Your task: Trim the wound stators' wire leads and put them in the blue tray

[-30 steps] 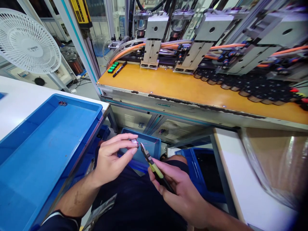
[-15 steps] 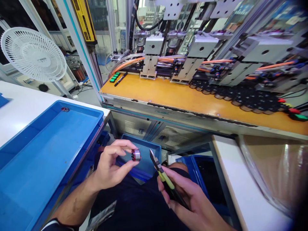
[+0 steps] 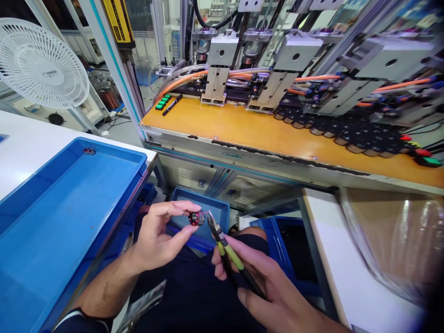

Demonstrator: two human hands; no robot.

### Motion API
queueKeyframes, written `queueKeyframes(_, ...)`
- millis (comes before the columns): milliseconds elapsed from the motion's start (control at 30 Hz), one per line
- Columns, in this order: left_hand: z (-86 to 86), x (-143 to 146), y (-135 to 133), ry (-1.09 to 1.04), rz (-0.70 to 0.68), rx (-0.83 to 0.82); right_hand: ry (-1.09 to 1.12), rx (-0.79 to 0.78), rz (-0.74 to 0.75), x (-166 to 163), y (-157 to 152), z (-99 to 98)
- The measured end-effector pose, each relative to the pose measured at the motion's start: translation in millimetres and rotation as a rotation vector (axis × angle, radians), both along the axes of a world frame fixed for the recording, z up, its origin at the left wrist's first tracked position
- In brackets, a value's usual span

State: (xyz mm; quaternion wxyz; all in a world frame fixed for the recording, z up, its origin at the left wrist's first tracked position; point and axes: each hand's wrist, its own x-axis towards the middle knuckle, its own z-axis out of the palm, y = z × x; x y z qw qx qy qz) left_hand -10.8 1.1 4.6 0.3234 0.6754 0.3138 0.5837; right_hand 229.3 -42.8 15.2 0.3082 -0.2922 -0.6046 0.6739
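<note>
My left hand [image 3: 157, 236] pinches a small round motor part [image 3: 196, 218], dark with red windings, between thumb and fingertips above my lap. My right hand [image 3: 267, 286] grips a pair of side cutters [image 3: 229, 254] with yellow-green and black handles. The cutter's tip sits right beside the part, at a thin wire sticking out of it. Both hands are low in the middle of the view, over a small blue bin [image 3: 204, 217] on the floor.
A large blue tray [image 3: 52, 217] lies on the white table at left, with one small part [image 3: 89, 151] at its far edge. Ahead stands a machine with an orange deck [image 3: 263, 132], a black marker [image 3: 172, 102] and green pieces [image 3: 163, 101]. A white fan [image 3: 41, 64] stands far left.
The cutters drew away from the part half a second ago and have come back to its edge. My left hand turned the part, so its dark red face shows now.
</note>
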Motion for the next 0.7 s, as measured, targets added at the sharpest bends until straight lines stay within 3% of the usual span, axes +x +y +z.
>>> queueKeyframes(700,-1.9,-1.1,0.5,-0.043,-0.026,-0.066,0.019,-0.199,-0.02,-10.7,4.6,3.9)
